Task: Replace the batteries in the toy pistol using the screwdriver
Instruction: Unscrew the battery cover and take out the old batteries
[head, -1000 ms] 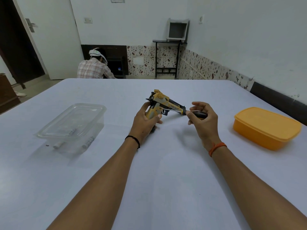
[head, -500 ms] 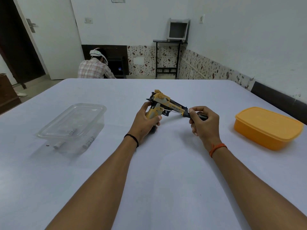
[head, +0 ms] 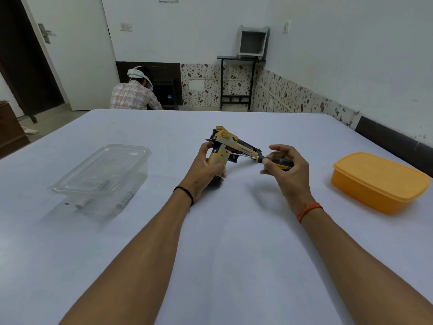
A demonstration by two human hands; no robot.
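A white worktop (head: 234,231) fills most of the view. On its right side sits a closed orange container (head: 379,181); on its left, a clear plastic box (head: 103,177) with its lid on and batteries (head: 125,200) lying inside. Near the middle, the left hand (head: 203,171) wraps its fingers round the grip of the yellow-and-black toy pistol (head: 230,148), whose butt rests on the worktop. The right hand (head: 287,171) pinches the handle of the screwdriver (head: 264,158) with curled fingers, and the tip meets the side of the grip. A black band (head: 186,194) circles the left wrist, an orange thread (head: 309,210) the right.
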